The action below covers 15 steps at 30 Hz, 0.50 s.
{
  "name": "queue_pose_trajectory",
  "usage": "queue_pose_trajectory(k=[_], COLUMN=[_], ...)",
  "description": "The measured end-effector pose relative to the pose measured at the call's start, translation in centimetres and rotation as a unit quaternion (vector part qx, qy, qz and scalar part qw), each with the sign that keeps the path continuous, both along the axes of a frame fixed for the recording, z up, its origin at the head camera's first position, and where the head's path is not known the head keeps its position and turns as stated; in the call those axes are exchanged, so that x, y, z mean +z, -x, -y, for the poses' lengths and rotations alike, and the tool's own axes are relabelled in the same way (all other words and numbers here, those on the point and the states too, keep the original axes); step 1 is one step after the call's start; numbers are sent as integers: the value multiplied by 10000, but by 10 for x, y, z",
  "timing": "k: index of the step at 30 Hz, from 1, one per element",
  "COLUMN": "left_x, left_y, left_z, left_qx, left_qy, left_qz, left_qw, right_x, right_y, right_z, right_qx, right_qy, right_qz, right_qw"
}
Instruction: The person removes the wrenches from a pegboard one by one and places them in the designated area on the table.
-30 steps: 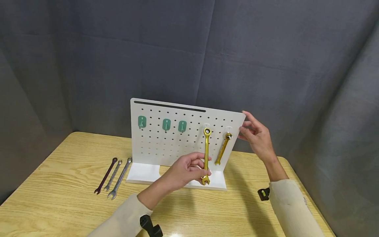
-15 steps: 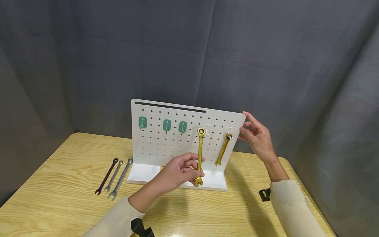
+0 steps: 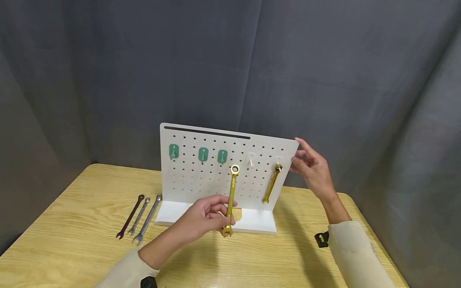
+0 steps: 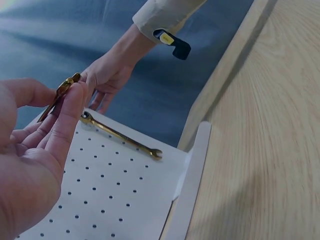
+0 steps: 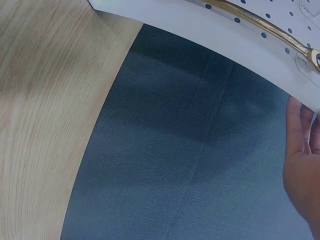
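My left hand (image 3: 199,218) pinches a gold combination wrench (image 3: 232,196) near its open end, thumb in front, ring end upward. The wrench stands apart in front of the white pegboard (image 3: 167,176). A second gold wrench (image 3: 271,186) hangs by its ring from a clear hook at the board's right. Another clear hook (image 3: 251,161) beside it bears nothing. My right hand (image 3: 316,174) grips the board's upper right edge, with fingers behind it. In the right wrist view the hand (image 5: 302,160) shows only partly at the frame's edge.
Several green and clear hooks are on the board, among them a bare green hook (image 3: 222,156). On the wooden table (image 3: 90,208) at left lie a purple wrench (image 3: 130,217), a small silver wrench (image 3: 139,217) and a larger silver wrench (image 3: 147,220). Dark curtains (image 3: 201,64) stand behind.
My left hand has drawn the gold wrench left and down, away from the clear hook that it was in front of. My right hand stays at the board's edge.
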<state>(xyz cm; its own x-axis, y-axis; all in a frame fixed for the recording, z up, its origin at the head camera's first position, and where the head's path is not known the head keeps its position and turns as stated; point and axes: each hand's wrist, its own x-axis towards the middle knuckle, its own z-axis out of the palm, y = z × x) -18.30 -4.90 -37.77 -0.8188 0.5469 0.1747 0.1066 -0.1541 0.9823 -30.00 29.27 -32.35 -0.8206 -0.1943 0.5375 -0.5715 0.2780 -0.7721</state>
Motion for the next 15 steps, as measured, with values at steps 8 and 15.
queue_pose_trajectory(k=[8, 15], left_x=[-7, -10], left_y=[-3, -7], left_z=[20, 39], left_qx=[123, 211], left_qy=[117, 153], left_qz=[43, 66], left_qw=[9998, 9996], right_x=[-2, -1], right_y=[1, 0], right_z=[2, 1], right_qx=[-55, -10], right_qy=[-71, -47], right_qz=[-38, -46], right_qw=[10000, 10000])
